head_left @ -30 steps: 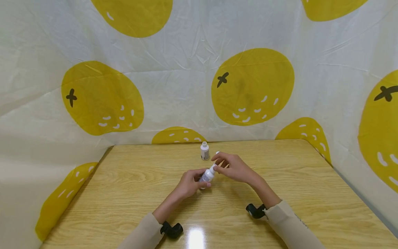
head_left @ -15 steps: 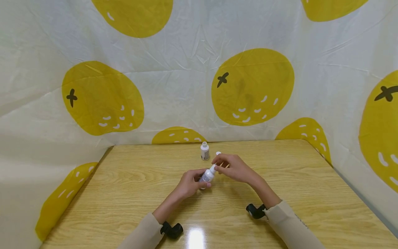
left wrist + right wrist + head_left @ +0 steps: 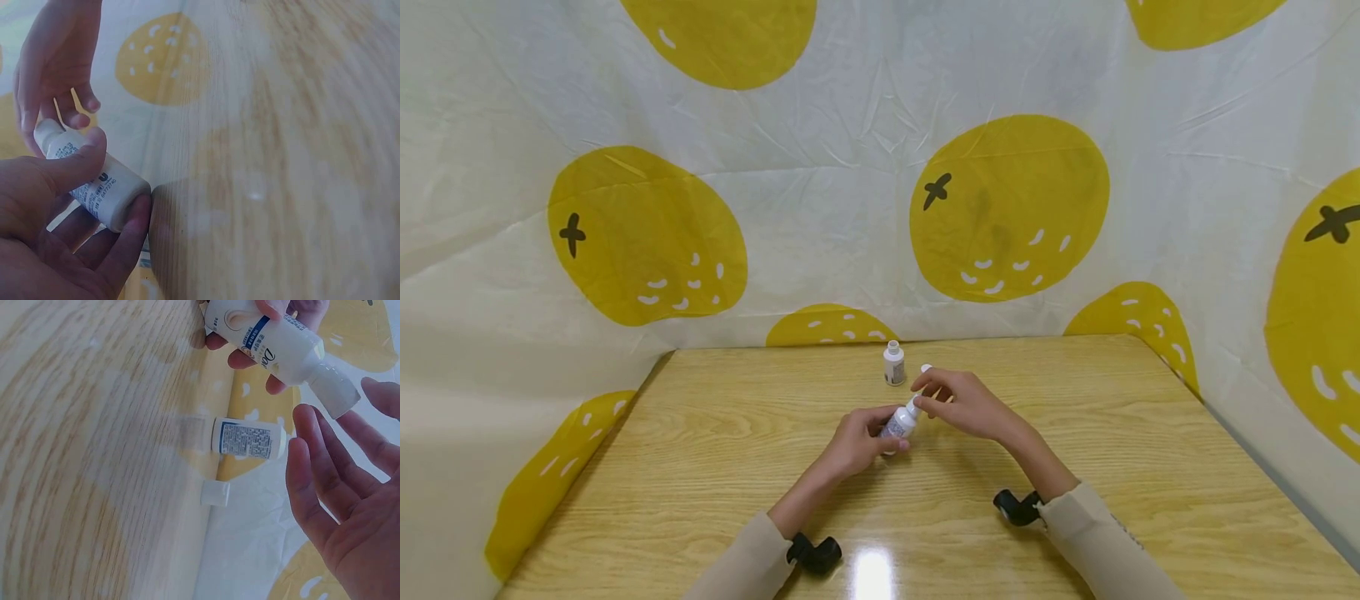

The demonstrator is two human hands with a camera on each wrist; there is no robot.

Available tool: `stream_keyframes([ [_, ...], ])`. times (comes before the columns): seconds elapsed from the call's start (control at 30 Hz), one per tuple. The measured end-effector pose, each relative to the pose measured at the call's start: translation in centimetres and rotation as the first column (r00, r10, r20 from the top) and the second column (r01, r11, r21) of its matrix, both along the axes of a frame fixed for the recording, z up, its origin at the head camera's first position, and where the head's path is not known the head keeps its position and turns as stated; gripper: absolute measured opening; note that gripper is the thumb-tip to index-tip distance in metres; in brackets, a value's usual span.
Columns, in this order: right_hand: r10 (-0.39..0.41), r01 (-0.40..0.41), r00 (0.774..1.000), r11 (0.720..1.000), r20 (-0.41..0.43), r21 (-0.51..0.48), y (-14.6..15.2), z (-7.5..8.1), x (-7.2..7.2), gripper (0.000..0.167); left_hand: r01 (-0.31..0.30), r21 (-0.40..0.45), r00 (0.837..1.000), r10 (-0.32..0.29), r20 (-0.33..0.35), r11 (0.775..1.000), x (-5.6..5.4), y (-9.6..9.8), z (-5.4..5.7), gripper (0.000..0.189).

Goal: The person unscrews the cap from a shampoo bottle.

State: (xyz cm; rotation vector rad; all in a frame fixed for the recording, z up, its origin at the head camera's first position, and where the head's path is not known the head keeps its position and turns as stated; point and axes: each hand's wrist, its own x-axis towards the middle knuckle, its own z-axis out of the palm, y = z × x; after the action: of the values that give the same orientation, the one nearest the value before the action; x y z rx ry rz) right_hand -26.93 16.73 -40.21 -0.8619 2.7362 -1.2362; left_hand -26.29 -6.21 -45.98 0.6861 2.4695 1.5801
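Observation:
My left hand (image 3: 856, 446) grips a small white lotion bottle (image 3: 897, 426) round its body, holding it tilted with the neck up and to the right. Blue print and the letters "Do" show on the bottle (image 3: 275, 347) in the right wrist view. On its neck sits a white cap (image 3: 335, 389). My right hand (image 3: 958, 404) has its thumb and index finger at that cap, with the other fingers loosely bent beside it. In the left wrist view, the left thumb presses the labelled side of the bottle (image 3: 112, 190).
Behind the hands, a second white bottle (image 3: 893, 367) stands upright on the wooden table (image 3: 760, 400), its threaded neck uncapped. A loose white cap (image 3: 215, 493) is near it, partly hidden by the right hand in the head view. A fruit-patterned curtain (image 3: 827, 225) borders the table.
The right thumb and fingers shift slightly at the cap. The left hand and the bottle stay nearly still.

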Motion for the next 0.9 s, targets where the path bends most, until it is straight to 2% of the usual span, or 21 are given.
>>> stream_keyframes([
  [0.23,0.007,-0.007,1.000,1.000,0.020,-0.015,0.01,-0.06,-0.06,0.019,-0.003,0.006,1.000,0.003,0.009,1.000,0.11,0.04,0.09,0.050],
  [0.63,0.047,-0.047,0.999,0.999,-0.012,-0.009,0.21,-0.22,-0.23,0.020,-0.004,-0.024,1.000,0.004,-0.003,1.000,-0.18,-0.01,-0.18,0.050],
  [0.9,-0.009,0.009,1.000,1.000,0.003,0.007,0.06,-0.13,-0.12,0.022,0.002,-0.031,1.000,-0.002,-0.001,1.000,-0.15,-0.03,-0.24,0.051],
])
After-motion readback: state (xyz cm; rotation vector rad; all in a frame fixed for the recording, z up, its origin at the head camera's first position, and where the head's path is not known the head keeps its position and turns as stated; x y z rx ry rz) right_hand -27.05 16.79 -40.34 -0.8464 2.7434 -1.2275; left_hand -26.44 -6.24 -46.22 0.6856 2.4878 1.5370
